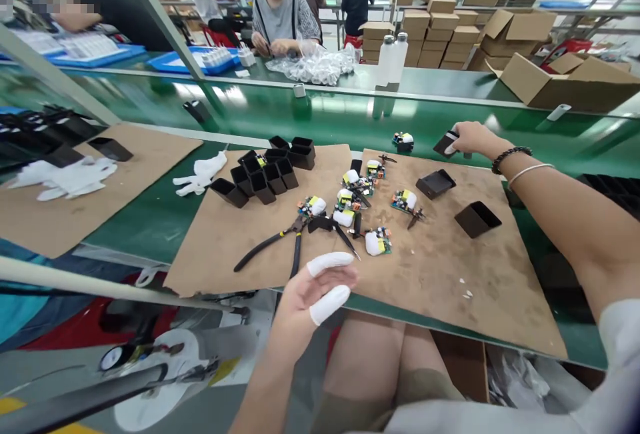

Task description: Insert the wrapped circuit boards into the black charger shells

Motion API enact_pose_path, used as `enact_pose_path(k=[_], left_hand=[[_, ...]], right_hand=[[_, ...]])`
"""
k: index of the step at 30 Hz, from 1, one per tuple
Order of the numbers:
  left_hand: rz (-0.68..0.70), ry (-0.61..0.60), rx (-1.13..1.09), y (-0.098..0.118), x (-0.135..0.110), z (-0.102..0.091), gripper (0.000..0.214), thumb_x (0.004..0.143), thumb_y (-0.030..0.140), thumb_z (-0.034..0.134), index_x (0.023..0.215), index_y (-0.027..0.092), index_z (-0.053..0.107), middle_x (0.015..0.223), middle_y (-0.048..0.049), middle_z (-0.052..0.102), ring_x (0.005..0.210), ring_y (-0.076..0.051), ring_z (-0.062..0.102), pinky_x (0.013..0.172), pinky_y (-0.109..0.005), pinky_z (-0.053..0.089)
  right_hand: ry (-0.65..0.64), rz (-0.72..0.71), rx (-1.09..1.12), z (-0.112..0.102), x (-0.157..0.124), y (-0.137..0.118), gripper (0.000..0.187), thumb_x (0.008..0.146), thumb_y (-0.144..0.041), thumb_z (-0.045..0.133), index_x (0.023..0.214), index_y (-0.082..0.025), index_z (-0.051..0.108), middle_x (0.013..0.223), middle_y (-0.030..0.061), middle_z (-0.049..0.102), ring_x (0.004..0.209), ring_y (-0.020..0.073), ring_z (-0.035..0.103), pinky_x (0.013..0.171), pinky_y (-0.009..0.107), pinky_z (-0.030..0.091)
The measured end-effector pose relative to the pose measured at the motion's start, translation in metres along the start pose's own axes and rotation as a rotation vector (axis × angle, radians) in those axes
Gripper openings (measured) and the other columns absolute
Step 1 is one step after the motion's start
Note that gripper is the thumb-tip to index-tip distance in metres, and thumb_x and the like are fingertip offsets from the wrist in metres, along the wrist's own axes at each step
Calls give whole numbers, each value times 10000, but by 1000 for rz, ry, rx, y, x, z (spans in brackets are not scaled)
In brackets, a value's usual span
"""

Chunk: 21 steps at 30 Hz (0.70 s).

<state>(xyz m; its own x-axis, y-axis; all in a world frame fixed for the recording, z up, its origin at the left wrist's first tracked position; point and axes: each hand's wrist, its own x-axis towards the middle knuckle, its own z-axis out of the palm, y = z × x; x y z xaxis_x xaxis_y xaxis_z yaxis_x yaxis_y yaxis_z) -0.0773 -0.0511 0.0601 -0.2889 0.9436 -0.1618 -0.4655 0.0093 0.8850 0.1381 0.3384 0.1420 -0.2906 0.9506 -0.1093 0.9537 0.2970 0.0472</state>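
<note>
Black case [444,143]: sitting in the grip of the right hand [465,139], out over the green strip [345,124] just past the far edge of the brown cardboard sheet [425,294]. Right arm is stretching forward; fingers and thumb are closing around the case, a white cover showing at one digit. Dark beaded bracelet [511,156] and a pale band are circling that wrist.

Left hand [323,287] is hanging by the sheet's near edge, well apart from the right, thumb and forefinger parted, both wearing white covers.

Nearest the held case: a small circuit board [403,141] is resting on the green strip to its left. On the sheet, two loose black cases are lying, one low [436,184], one tipped with its mouth showing [479,219]. Mid-sheet, more circuit boards [379,241] are lying scattered, carrying white and yellow parts. Pliers [299,224] are lying beside them, dark handles spreading toward the person. Farther left, a cluster of black cases [273,177] is standing packed together.

Left of the sheet, a white glove [200,173] is lying partly on the green counter [145,221]. Across the way, a co-worker [287,17] is sitting with both hands at a heap of clear plastic [320,64]; two white bottles [393,61] are standing nearby, cardboard boxes [435,31] stacking up behind.
</note>
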Motion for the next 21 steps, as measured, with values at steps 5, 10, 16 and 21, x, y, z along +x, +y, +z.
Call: enact_pose_path(k=[5, 10, 16, 21], left_hand=[[190, 272, 134, 15, 13, -34, 322, 785, 362, 896, 1067, 229, 817, 921, -38, 800, 845, -167, 761, 835, -254, 631], [361, 324, 318, 16, 32, -52, 252, 822, 342, 849, 1040, 221, 811, 897, -35, 806, 839, -168, 766, 824, -252, 625], [582, 608, 741, 32, 65, -82, 324, 890, 319, 731, 1191, 197, 728, 1082, -85, 777, 1017, -223, 735, 985, -378, 580], [579, 649, 1474, 60, 119, -117, 413, 834, 232, 757, 1244, 200, 715, 1303, -173, 650, 1294, -393, 558, 1119, -607, 442]], right_hand=[[-147, 67, -60, 2, 74, -31, 420, 993, -368, 686, 1299, -85, 640, 1331, 173, 664, 1155, 250, 682, 1013, 455, 584], [-170, -83, -22, 12, 126, -107, 406, 980, -406, 693, 1251, -105, 668, 1320, 142, 679, 1153, 245, 676, 998, 442, 567], [-119, -191, 23, 20, 138, -138, 333, 909, -256, 742, 1004, 63, 721, 1170, 327, 731, 1054, 239, 686, 861, 370, 465], [2, -426, 171, 1, 97, -133, 476, 918, -285, 590, 1199, 86, 692, 1225, 215, 743, 1040, 178, 689, 872, 330, 450]])
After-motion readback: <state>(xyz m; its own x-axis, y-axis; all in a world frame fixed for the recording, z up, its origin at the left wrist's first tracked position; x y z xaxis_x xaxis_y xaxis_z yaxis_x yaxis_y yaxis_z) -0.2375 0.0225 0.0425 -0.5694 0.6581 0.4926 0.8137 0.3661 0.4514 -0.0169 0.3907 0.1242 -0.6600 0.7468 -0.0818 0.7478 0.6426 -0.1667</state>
